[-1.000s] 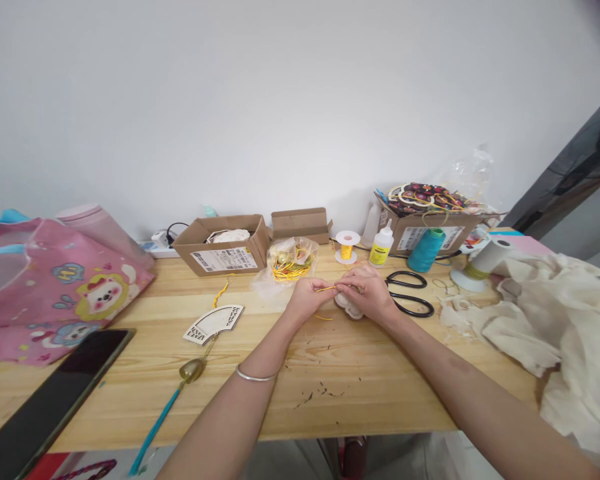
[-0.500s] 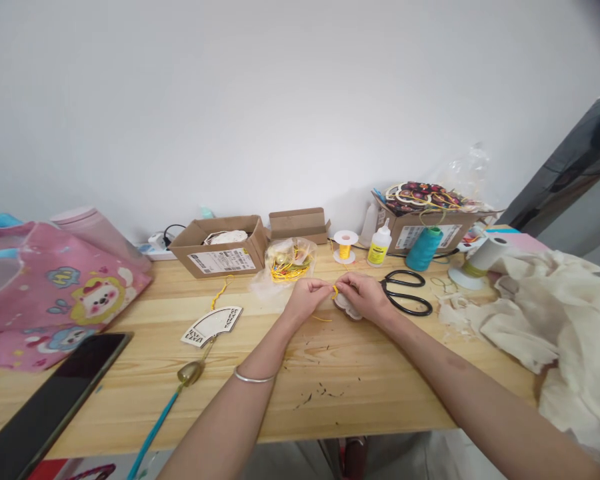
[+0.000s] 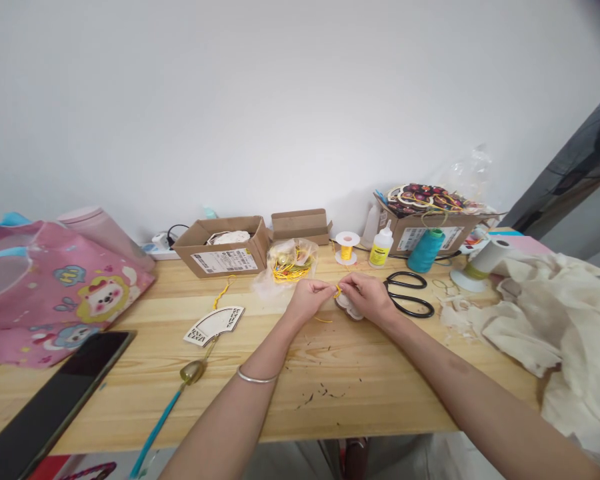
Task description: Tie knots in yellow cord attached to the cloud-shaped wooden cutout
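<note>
My left hand (image 3: pixel 310 298) pinches a yellow cord (image 3: pixel 337 291) between thumb and fingertips. Close beside it, my right hand (image 3: pixel 369 297) is closed on the same cord, its fingertips almost meeting the left ones. Under the right fingers lies a pale, scallop-edged wooden piece (image 3: pixel 349 308), partly hidden by that hand. A loose cord end shows on the table below the left hand. Just right of the right hand rest black-handled scissors (image 3: pixel 411 295), their blades hidden. Farther left lies a fan-shaped wooden piece (image 3: pixel 215 325) with yellow cord, a brass-coloured bell (image 3: pixel 193 371) and a teal tassel (image 3: pixel 155 433).
Along the wall stand a cardboard box (image 3: pixel 225 260), a bag of yellow cords (image 3: pixel 293 261), a yellow thread spool (image 3: pixel 347 250), a glue bottle (image 3: pixel 381 247), a teal thread cone (image 3: pixel 425 251) and a fuller box (image 3: pixel 437 230). A phone (image 3: pixel 60 400) lies left, cream cloth (image 3: pixel 570 327) right.
Both hands stay together at the yellow cord, with only a slight shift of the fingertips. The whole view has moved a little; the other things lie as before.
</note>
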`<state>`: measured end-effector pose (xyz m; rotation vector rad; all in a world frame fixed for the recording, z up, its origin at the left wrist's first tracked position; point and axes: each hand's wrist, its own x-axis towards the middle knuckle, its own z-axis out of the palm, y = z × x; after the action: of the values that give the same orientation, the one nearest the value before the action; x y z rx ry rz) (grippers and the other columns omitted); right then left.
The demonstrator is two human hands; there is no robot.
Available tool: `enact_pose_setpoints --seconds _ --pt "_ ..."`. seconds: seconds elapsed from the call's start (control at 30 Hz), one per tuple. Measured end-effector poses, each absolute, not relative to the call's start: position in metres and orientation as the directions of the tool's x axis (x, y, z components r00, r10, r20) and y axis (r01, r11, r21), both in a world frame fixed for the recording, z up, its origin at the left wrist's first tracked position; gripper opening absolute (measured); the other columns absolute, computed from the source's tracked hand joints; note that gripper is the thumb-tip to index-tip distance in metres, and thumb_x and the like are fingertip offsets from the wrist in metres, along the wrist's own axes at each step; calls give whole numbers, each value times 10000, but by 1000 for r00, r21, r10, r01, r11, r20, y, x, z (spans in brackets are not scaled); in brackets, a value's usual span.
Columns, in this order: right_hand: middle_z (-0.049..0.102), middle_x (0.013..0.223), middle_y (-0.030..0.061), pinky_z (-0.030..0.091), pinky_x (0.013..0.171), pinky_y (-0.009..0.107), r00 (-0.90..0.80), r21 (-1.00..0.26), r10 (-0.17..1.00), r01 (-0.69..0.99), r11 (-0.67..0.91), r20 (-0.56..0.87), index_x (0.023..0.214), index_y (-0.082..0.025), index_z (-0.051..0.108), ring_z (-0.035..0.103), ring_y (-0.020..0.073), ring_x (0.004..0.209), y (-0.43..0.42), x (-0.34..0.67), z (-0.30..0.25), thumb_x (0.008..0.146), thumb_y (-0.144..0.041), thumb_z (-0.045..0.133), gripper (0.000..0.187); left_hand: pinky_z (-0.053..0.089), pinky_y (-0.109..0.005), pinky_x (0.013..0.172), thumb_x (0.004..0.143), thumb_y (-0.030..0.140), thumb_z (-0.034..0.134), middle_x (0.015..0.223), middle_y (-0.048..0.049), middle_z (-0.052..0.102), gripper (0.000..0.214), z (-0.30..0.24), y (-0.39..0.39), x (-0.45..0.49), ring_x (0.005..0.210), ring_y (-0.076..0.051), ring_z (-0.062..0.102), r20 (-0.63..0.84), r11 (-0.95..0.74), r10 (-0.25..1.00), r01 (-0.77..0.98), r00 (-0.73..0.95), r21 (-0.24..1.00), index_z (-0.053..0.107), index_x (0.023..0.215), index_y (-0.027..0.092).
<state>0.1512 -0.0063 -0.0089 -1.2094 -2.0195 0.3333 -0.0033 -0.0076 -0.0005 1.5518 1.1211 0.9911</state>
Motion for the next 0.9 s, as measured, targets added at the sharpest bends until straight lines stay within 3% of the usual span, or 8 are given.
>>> enact_pose_setpoints --seconds 0.27,0.67,0.9 --pt "592 672 5 359 511 199 -302 -569 852 643 513 427 736 -189 566 510 106 587 -7 151 -5 744 -260 436 149 418 -240 578 609 281 555 674 -28 663 186 -4 -7 -2 640 -161 569 134 -171 974 204 183 964 665 668 143" --pt "583 593 8 349 484 202 -277 -542 838 659 523 471 674 -173 595 495 108 542 -10 151 -1 724 -239 448 169 432 -249 583 576 293 595 655 -44 653 201 -4 -5 -1 614 -153 569 81 -98 989 137 127 986 645 669 121" --pt "600 588 13 364 447 198 -175 -680 875 567 465 452 650 -156 608 519 111 519 -11 148 0 697 -253 475 171 437 -252 600 574 290 603 674 -51 653 210 -5 -3 -1 623 -151 571 103 -115 989 112 106 987 640 673 108"
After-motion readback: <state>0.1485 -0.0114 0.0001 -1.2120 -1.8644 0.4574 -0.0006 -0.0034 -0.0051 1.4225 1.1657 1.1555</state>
